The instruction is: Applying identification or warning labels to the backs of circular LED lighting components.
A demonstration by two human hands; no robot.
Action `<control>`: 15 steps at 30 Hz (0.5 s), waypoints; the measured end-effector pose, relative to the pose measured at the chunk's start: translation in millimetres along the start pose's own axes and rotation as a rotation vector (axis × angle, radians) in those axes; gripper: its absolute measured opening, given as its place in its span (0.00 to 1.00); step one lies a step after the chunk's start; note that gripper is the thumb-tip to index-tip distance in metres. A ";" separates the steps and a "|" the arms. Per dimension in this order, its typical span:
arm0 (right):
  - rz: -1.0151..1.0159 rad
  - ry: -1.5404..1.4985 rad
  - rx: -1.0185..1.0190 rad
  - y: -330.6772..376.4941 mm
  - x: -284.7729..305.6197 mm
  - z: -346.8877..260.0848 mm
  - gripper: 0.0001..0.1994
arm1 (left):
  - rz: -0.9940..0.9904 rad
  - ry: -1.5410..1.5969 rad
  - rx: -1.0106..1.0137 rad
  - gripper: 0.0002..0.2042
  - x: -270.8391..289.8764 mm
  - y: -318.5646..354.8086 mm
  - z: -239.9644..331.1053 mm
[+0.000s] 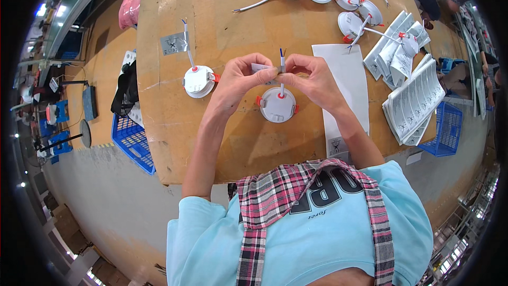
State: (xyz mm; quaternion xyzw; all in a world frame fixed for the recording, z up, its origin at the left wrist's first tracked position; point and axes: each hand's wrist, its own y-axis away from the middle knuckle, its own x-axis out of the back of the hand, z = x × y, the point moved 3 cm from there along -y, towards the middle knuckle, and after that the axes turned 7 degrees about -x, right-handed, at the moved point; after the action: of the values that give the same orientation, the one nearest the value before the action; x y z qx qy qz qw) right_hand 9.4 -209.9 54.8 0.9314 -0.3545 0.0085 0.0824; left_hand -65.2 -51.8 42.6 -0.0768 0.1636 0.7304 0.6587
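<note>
Because the lamp lies face-down on the surface, its cable reaches up; the left grip pinches a label beside it, the right grip the cable, presumably for steadiness.

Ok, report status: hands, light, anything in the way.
Left hand pinching label, right hand pinching at cable. White round light on table, cable side up. Nothing blocking it; second light apart, to the left.

Cable and label partly behind fingertips
</note>
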 end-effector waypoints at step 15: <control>-0.053 0.003 -0.036 -6.4 -1.7 8.7 0.07 | 0.015 0.066 0.061 0.10 1.5 2.0 -13.1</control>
State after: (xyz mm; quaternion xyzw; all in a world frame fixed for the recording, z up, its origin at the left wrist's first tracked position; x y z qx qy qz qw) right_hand 11.9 -205.4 45.1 0.9388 -0.3297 0.0011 0.1000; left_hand -68.7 -55.0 30.1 -0.0796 0.2081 0.7271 0.6494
